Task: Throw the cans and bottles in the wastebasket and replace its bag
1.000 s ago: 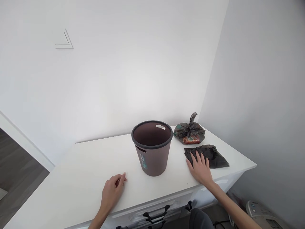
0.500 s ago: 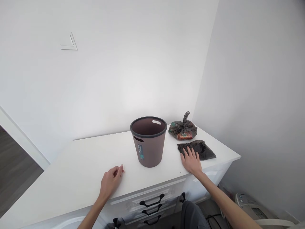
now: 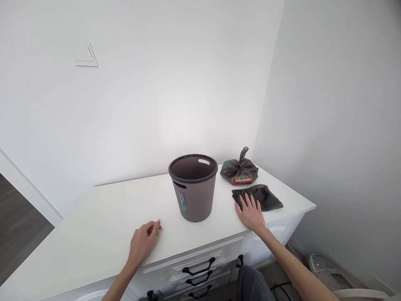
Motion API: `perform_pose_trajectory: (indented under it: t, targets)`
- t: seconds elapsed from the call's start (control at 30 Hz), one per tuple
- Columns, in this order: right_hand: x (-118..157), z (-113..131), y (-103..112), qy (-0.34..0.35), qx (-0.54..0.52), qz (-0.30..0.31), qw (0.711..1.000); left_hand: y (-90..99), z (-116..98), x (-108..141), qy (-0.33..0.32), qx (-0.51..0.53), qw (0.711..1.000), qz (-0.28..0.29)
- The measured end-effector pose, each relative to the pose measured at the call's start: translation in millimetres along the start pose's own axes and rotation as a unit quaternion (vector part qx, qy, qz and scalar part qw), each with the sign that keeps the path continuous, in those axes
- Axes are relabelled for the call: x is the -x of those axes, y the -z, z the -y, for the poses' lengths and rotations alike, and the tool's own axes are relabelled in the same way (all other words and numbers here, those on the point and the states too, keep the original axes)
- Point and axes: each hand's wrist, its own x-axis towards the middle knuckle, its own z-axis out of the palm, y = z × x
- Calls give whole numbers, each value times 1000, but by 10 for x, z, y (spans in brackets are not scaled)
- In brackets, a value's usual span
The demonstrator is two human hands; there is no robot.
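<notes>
On the white countertop, my left hand (image 3: pixel 144 240) rests with its fingers curled in, left of the bin; no object shows in it. My right hand (image 3: pixel 250 212) lies flat with fingers spread, its fingertips on a folded black plastic bag (image 3: pixel 267 198). Between the hands and a bit farther back stands a brown bin (image 3: pixel 198 200) with a dark rim, handle slots and a label; its visible inside is bare. Behind the folded bag sits a tied dark bag (image 3: pixel 239 172), with an orange-red package showing through it.
The white cabinet top (image 3: pixel 125 209) meets a wall behind it. Below its front edge are drawers with black handles (image 3: pixel 199 267). A beige appliance (image 3: pixel 332 274) stands on the floor at the lower right. A wall switch (image 3: pixel 87 58) is at upper left.
The whole view has shifted slightly, so things appear a little farther left. Both hands keep nearly the same pose and place on the countertop.
</notes>
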Motion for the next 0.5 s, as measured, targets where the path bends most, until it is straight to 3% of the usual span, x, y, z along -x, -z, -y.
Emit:
perform_pose_trajectory:
  t: [0.5]
  targets:
    - [2,-13,19,-8,-7,5,1000,-14,-57,-8,-3,-17,1000,-6]
